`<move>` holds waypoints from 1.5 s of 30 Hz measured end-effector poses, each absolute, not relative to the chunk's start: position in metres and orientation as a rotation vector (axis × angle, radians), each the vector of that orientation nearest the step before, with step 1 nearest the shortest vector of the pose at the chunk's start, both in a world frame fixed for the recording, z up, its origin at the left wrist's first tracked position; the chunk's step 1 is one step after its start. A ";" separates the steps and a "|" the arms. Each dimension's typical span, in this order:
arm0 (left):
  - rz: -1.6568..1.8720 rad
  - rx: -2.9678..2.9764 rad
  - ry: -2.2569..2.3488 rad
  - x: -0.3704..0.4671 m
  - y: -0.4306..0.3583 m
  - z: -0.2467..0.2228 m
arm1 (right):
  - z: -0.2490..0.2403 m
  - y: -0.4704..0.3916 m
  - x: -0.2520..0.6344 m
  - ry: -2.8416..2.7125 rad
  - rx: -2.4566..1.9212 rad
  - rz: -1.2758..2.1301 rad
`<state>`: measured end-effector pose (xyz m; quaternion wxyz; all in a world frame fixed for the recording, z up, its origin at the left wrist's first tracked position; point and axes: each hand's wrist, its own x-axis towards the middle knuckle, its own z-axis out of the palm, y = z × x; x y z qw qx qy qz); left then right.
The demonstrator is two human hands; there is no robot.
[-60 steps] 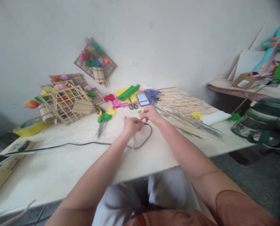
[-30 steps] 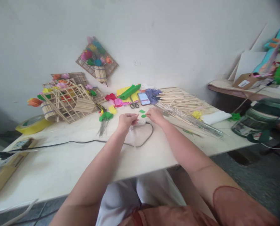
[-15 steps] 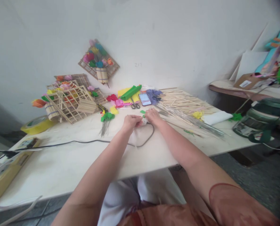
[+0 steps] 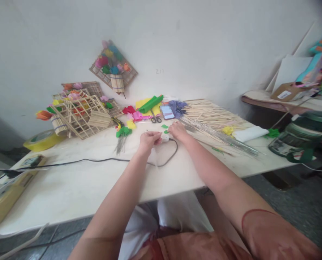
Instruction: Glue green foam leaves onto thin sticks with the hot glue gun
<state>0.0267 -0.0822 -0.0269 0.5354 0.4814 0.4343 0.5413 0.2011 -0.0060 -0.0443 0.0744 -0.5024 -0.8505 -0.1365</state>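
both hands meet over the middle of the white table (image 4: 76, 184). the left hand (image 4: 147, 139) and the right hand (image 4: 178, 130) are drawn close together, fingers curled around a small white object (image 4: 165, 137) where the black cord (image 4: 95, 161) ends; it looks like a corded tool, though it is too small to name, and how firmly either hand grips it i cannot tell. the cord trails off toward 9 o'clock, loose enough to let the tool be lifted, i'd guess. two small green paper bits (image 4: 164, 126) lie just at 12 o'clock of the hands, handy for the fingers. further at 12 sit scissors (image 4: 155, 118), a phone (image 4: 167, 112) and a green paper roll (image 4: 150, 104). at 10 o'clock a bunch of green-topped wires (image 4: 122, 135) rests, with stick-built frames (image 4: 79, 113) beyond. bare sticks (image 4: 209, 115) fan out at 2 o'clock, within the right hand's reach.
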 end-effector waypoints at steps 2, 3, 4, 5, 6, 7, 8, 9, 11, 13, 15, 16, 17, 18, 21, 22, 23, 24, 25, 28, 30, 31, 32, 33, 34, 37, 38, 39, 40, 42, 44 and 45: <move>1.286 1.142 1.045 0.028 -0.082 -0.027 | -0.045 -0.006 0.197 -2.557 -1.502 -0.457; 1.283 1.143 1.047 0.028 -0.082 -0.028 | -0.046 -0.005 0.195 -2.554 -1.493 -0.474; 1.282 1.146 1.047 0.028 -0.082 -0.028 | -0.047 -0.005 0.194 -2.549 -1.483 -0.479; 1.281 1.150 1.045 0.028 -0.082 -0.028 | -0.048 -0.004 0.194 -2.534 -1.480 -0.468; 1.281 1.154 1.044 0.027 -0.082 -0.028 | -0.049 -0.003 0.194 -2.502 -1.489 -0.436; 1.281 1.155 1.043 0.027 -0.082 -0.028 | -0.050 -0.002 0.194 -2.448 -1.506 -0.382; 1.281 1.155 1.043 0.027 -0.082 -0.028 | -0.051 0.000 0.195 -2.369 -1.522 -0.308; 1.282 1.156 1.043 0.027 -0.082 -0.028 | -0.051 0.001 0.197 -2.267 -1.531 -0.208; 1.280 1.158 1.043 0.026 -0.082 -0.027 | -0.050 0.001 0.200 -2.023 -1.508 0.082; 1.277 1.167 1.054 0.027 -0.083 -0.024 | -0.045 -0.002 0.203 -1.782 -1.411 0.456; 1.272 1.174 1.092 0.028 -0.084 -0.022 | -0.039 -0.008 0.203 -1.588 -1.262 0.794; 1.269 1.179 1.109 0.028 -0.084 -0.020 | -0.036 -0.012 0.202 -1.517 -1.191 0.912; 1.263 1.188 1.118 0.029 -0.085 -0.019 | -0.033 -0.016 0.200 -1.468 -1.117 1.004; 1.257 1.199 1.117 0.029 -0.085 -0.019 | -0.029 -0.020 0.197 -1.439 -1.054 1.080; 1.245 1.228 1.085 0.029 -0.086 -0.018 | -0.022 -0.030 0.188 -1.411 -0.951 1.236; 1.246 1.232 1.083 0.029 -0.086 -0.019 | -0.021 -0.033 0.185 -1.410 -0.932 1.276; 1.247 1.235 1.088 0.029 -0.085 -0.019 | -0.020 -0.035 0.183 -1.413 -0.917 1.312; 1.248 1.238 1.096 0.028 -0.085 -0.020 | -0.019 -0.037 0.181 -1.414 -0.905 1.342; 1.248 1.243 1.103 0.028 -0.084 -0.020 | -0.018 -0.039 0.180 -1.416 -0.897 1.366; 1.248 1.254 1.111 0.027 -0.083 -0.020 | -0.016 -0.043 0.178 -1.416 -0.876 1.419; 1.252 1.250 1.102 0.028 -0.084 -0.020 | -0.014 -0.044 0.179 -1.404 -0.868 1.444; 1.254 1.247 1.096 0.028 -0.084 -0.020 | -0.014 -0.045 0.179 -1.394 -0.867 1.454; 1.257 1.241 1.089 0.028 -0.084 -0.020 | -0.013 -0.045 0.179 -1.384 -0.870 1.461; 1.262 1.237 1.084 0.028 -0.085 -0.020 | -0.013 -0.046 0.179 -1.373 -0.874 1.466; 1.268 1.234 1.082 0.029 -0.085 -0.020 | -0.012 -0.046 0.179 -1.365 -0.877 1.471; 1.284 1.232 1.089 0.029 -0.085 -0.019 | -0.011 -0.047 0.179 -1.357 -0.876 1.499; 1.284 1.235 1.093 0.029 -0.085 -0.019 | -0.011 -0.048 0.179 -1.357 -0.871 1.511; 1.281 1.238 1.097 0.028 -0.085 -0.020 | -0.011 -0.048 0.180 -1.356 -0.860 1.524; 1.277 1.244 1.099 0.028 -0.084 -0.020 | -0.010 -0.048 0.180 -1.356 -0.842 1.538; 1.266 1.262 1.117 0.028 -0.083 -0.021 | -0.010 -0.048 0.182 -1.355 -0.795 1.561; 1.258 1.281 1.139 0.028 -0.081 -0.023 | -0.010 -0.048 0.183 -1.369 -0.764 1.566; 1.255 1.286 1.146 0.028 -0.081 -0.023 | -0.010 -0.048 0.183 -1.383 -0.765 1.554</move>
